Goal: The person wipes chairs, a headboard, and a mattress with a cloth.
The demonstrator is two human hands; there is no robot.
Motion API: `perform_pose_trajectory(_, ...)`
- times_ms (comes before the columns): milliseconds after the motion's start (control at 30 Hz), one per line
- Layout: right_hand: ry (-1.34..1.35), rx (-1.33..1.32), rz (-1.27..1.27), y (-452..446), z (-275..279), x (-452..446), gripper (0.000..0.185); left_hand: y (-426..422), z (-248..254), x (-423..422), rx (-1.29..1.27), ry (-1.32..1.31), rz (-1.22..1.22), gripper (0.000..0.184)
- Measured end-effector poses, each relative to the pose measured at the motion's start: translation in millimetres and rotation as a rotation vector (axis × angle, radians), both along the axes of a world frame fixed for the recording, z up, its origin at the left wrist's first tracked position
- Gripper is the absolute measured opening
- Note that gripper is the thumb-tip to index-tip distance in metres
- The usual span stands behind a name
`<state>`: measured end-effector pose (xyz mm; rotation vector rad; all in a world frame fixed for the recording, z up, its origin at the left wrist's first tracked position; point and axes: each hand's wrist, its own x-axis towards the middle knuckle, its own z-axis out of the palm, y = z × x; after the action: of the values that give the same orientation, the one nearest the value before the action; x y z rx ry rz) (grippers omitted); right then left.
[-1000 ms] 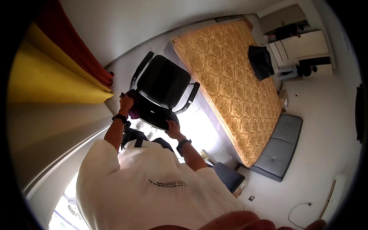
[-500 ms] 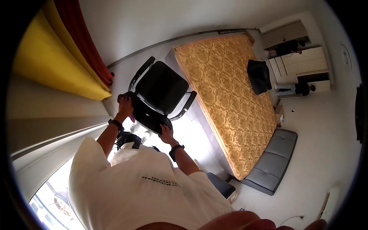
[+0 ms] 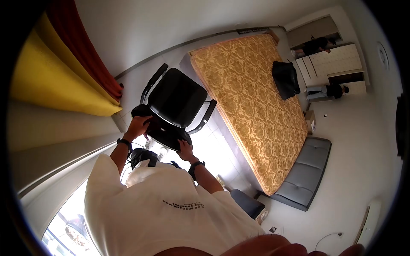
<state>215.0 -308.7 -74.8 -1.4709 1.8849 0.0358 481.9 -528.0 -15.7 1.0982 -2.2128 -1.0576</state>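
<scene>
A black armchair (image 3: 177,98) with a padded seat stands in front of me, its backrest (image 3: 171,137) nearest my body. My left hand (image 3: 138,126) presses on the backrest's left part, fingers bent over a dark reddish cloth (image 3: 154,126). Much of that cloth blends into the black surface. My right hand (image 3: 185,150) grips the backrest's right end, its fingers curled at the edge. Both wrists carry dark bands.
A bed with a gold-patterned mattress (image 3: 247,102) stands right of the chair, a black bag-like item (image 3: 286,80) on it. Beyond are a grey cushioned headboard (image 3: 303,170) and two people (image 3: 333,91) by cabinets (image 3: 333,62). Yellow and red curtains (image 3: 55,77) hang left.
My left hand has moved with the cloth from the backrest's left end inward and toward me. My right hand keeps its place on the edge. The view has shifted slightly.
</scene>
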Motion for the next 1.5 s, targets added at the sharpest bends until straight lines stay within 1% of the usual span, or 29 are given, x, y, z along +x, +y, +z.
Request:
perform_pose_trajectory(33,0.038,-0.011,0.020,0.4,-0.7,0.6,0.080,-6.9,8.4,3.5,0.114,-0.124,-0.001,0.035)
perform_pose_trajectory(67,0.075,-0.022,0.039,-1.9,2.8,3.1,0.081,-13.1,7.0,3.6,0.114,-0.126,-0.004,0.035)
perform_pose_trajectory(133,0.072,0.011,0.036,-5.1,11.1,4.3,0.081,-29.0,-5.6,5.6,0.210,-0.123,0.101,0.033)
perform_pose_trajectory(200,0.073,0.043,0.034,-6.1,15.4,3.7,0.081,-45.4,-47.5,4.7,0.138,-0.065,0.141,0.034)
perform_pose_trajectory(233,0.046,0.048,0.051,-6.6,11.3,-1.5,0.080,-55.5,-65.8,1.8,0.134,-0.186,0.276,0.035)
perform_pose_trajectory(267,0.011,0.058,0.065,-7.6,4.6,-2.8,0.080,-61.4,-66.0,3.3,0.135,-0.315,0.407,0.035)
perform_pose_trajectory(300,0.022,0.036,0.078,-6.1,-2.8,-3.3,0.080,-65.0,-66.5,4.3,0.254,-0.280,0.435,0.038)
perform_pose_trajectory(433,-0.006,0.014,0.075,-1.8,-6.5,-5.2,0.081,-66.3,-63.1,1.3,0.287,-0.288,0.378,0.040)
perform_pose_trajectory(500,0.094,-0.042,0.110,-1.4,-1.8,-1.2,0.082,-60.8,-51.4,3.0,0.243,-0.378,0.213,0.043)
perform_pose_trajectory(533,0.091,-0.045,0.104,-1.0,0.7,0.7,0.082,-55.7,-45.7,4.2,0.238,-0.381,0.208,0.043)
perform_pose_trajectory(600,0.114,-0.092,0.123,1.3,1.5,0.4,0.081,-40.2,-26.5,1.9,0.168,-0.338,0.075,0.042)
perform_pose_trajectory(667,0.108,-0.101,0.113,2.2,2.0,-0.8,0.081,-19.1,-30.8,-4.7,0.026,-0.347,-0.089,0.041)
perform_pose_trajectory(733,0.093,-0.109,0.117,-1.3,-2.1,-1.5,0.082,3.9,-20.6,-16.2,0.013,-0.325,-0.273,0.038)
perform_pose_trajectory(767,0.040,-0.082,0.094,-0.7,-5.0,-3.5,0.080,13.2,-18.9,-25.8,0.041,-0.270,-0.326,0.038)
perform_pose_trajectory(800,-0.013,-0.054,0.071,-1.0,-6.0,-4.4,0.080,22.3,0.2,-39.6,0.052,-0.309,-0.338,0.038)
perform_pose_trajectory(833,0.005,-0.030,0.086,-3.1,2.8,-3.0,0.080,29.9,3.3,-53.1,0.099,-0.366,-0.416,0.039)
perform_pose_trajectory(900,0.005,-0.011,0.097,-5.8,3.0,-4.5,0.079,42.6,-2.5,-77.6,0.122,-0.238,-0.617,0.048)
perform_pose_trajectory(933,0.008,0.004,0.094,-6.4,2.1,-5.7,0.079,47.9,-6.4,-86.2,0.123,-0.239,-0.618,0.048)
perform_pose_trajectory(1000,-0.014,0.020,0.096,-9.2,3.5,-5.7,0.083,57.1,-2.0,-97.0,0.181,-0.149,-0.751,0.055)
perform_pose_trajectory(1033,0.021,0.017,0.095,-9.1,3.7,-4.8,0.088,54.2,-1.1,-101.6,0.304,-0.275,-0.784,0.068)
perform_pose_trajectory(1067,0.057,0.012,0.096,-11.4,6.4,-3.1,0.093,48.1,-2.0,-98.6,0.305,-0.278,-0.790,0.068)
perform_pose_trajectory(1100,0.090,0.064,0.102,-12.8,9.1,-0.3,0.098,41.6,-3.1,-92.5,0.334,-0.308,-0.832,0.076)
perform_pose_trajectory(1167,0.107,0.096,0.073,-16.2,18.5,7.5,0.098,24.8,-0.6,-80.8,0.305,-0.397,-0.931,0.095)
perform_pose_trajectory(1267,0.105,0.116,0.017,-12.5,19.7,13.8,0.098,-2.2,1.2,-59.6,0.213,-0.447,-0.969,0.092)
perform_pose_trajectory(1300,0.094,0.109,0.018,-12.1,20.5,13.3,0.097,-12.9,-1.3,-61.8,0.366,-0.492,-0.961,0.089)
perform_pose_trajectory(1333,0.083,0.100,0.012,-12.5,20.5,13.4,0.097,-16.3,-3.9,-65.1,0.353,-0.509,-0.993,0.089)
perform_pose_trajectory(1433,0.067,0.104,-0.016,-13.5,35.9,27.3,0.092,-5.3,5.2,-68.5,0.249,-0.465,-1.010,0.089)
perform_pose_trajectory(1467,0.036,0.076,-0.016,-17.0,38.4,30.9,0.091,-1.4,2.0,-71.5,0.241,-0.480,-1.028,0.089)
perform_pose_trajectory(1500,0.000,-0.021,-0.014,-14.1,29.7,37.7,0.090,6.3,-9.4,-77.0,0.252,-0.400,-1.056,0.086)
